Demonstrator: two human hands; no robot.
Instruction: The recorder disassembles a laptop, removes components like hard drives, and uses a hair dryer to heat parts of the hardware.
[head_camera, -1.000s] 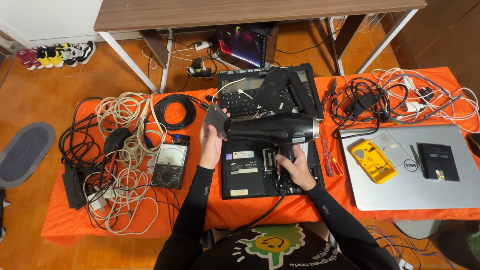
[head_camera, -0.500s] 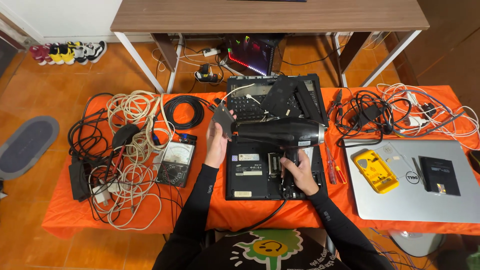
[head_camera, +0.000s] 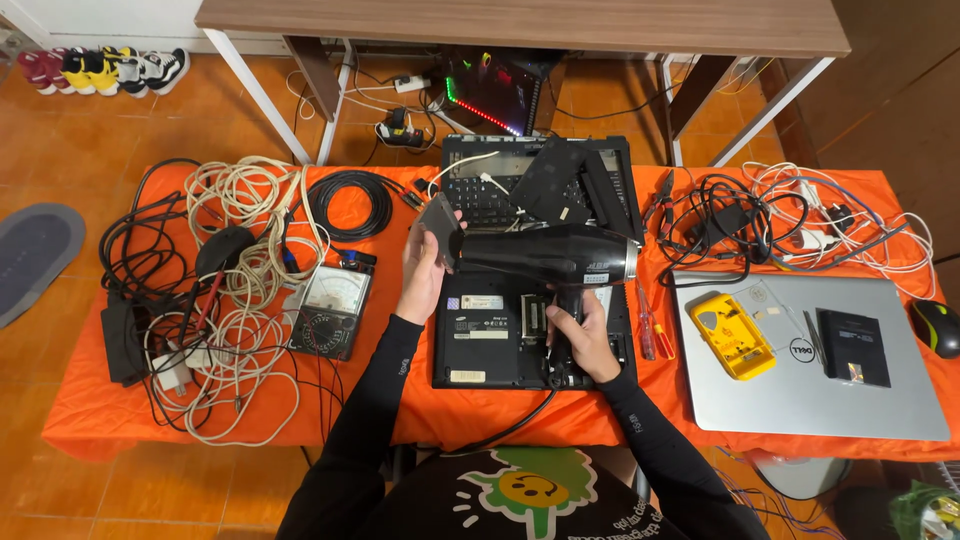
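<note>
Lying level above the opened laptop base (head_camera: 520, 325), a glossy black hair dryer (head_camera: 545, 255) is gripped at its handle by the right hand (head_camera: 580, 335). Its nozzle end, apparently a flat grey attachment, is pinched by the left hand (head_camera: 425, 275).

Low table under orange cloth (head_camera: 500, 425). Left: tangled white cables (head_camera: 240, 330), black cable coil (head_camera: 350, 203), analog multimeter (head_camera: 330, 312). Centre: opened black laptop base (head_camera: 490, 335). Right: screwdrivers (head_camera: 648, 325), silver laptop (head_camera: 800, 395), mouse (head_camera: 935, 327), cable heap (head_camera: 780, 215).
</note>
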